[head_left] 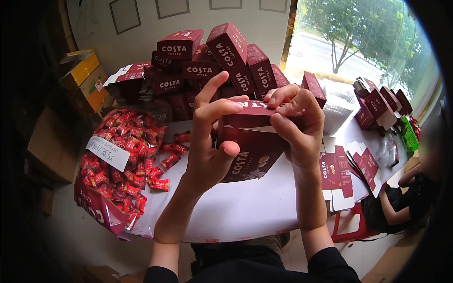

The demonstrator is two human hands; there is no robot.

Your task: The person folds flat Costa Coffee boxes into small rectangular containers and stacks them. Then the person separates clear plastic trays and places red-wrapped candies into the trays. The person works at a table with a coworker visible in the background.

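Note:
In front of me, above the table, a maroon cardboard carton [257, 148] is held between my two hands, its lid edge toward me. My left hand [203, 151] grips its left side; one finger lies on the top, another points up, and the thumb stands out by the near face. With bent fingers, my right hand [304, 127] pinches the top edge at the right. A dark gap shows under the lid's front edge. The carton's inside is hidden. To the left, a clear bag [118, 141] is filled with small red wrapped sweets, and several loose sweets [171, 161] lie beside it.
Finished-looking maroon cartons [198, 70] are piled at the back of the white table [236, 212]. Flat unfolded cartons [336, 172] and stacked clear plastic trays [337, 111] lie right. Brown boxes [52, 144] stand left. Another person's arm [396, 207] shows at far right.

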